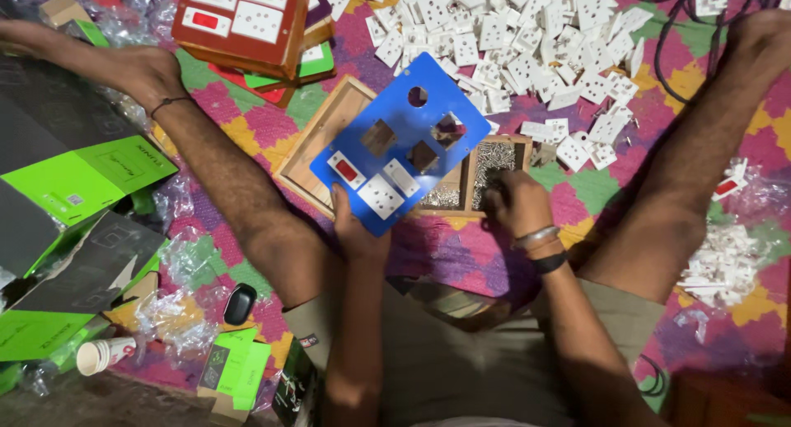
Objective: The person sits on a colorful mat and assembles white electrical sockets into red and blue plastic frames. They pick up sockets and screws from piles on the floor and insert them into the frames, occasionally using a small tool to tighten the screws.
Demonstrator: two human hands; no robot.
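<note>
Patterned cloth (461, 246) in pink, yellow and green zigzags covers the floor where a person sits cross-legged. At the centre of the frame the left hand (356, 222) grips the lower edge of a blue switch plate (401, 143), thumb on its face, holding it tilted over a shallow wooden box (323, 134). The plate carries a red rocker switch, a white switch and a white socket at its lower part, with three square cut-outs and one round hole further up. Just right of it, the right hand (517, 200) is curled, fingertips down in a box compartment filled with small silver screws (498, 159); whether it has pinched any cannot be told. Across the upper right lies a heap of white sockets (527, 48). At the upper centre sits a stack of finished switchboards (247, 23). Green and black cartons (70, 180) fill the left side, with a paper cup (103, 354) at the lower left.
</note>
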